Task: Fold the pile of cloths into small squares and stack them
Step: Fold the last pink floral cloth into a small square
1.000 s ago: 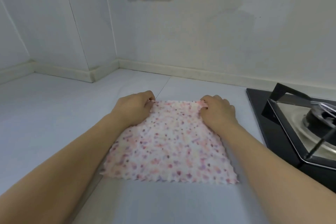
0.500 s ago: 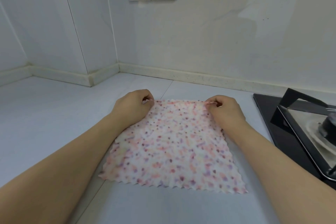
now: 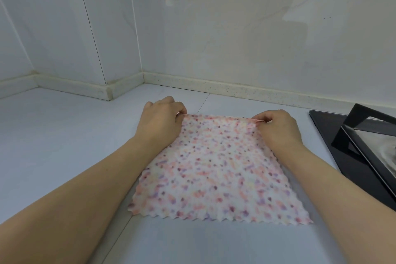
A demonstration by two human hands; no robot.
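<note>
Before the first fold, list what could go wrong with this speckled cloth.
The left hand and right hand pinch only the far corners of the pink-speckled, zigzag-edged cloth, so its loose near edge may drag and fold crooked. The black stove sits close on the right; a swung corner could land on it.

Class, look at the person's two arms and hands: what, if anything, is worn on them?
Nothing shows on either. The left hand and right hand are bare, with no gloves, rings, watch or bracelets visible. Both forearms are uncovered down to the picture's edge; no sleeve comes into view.
</note>
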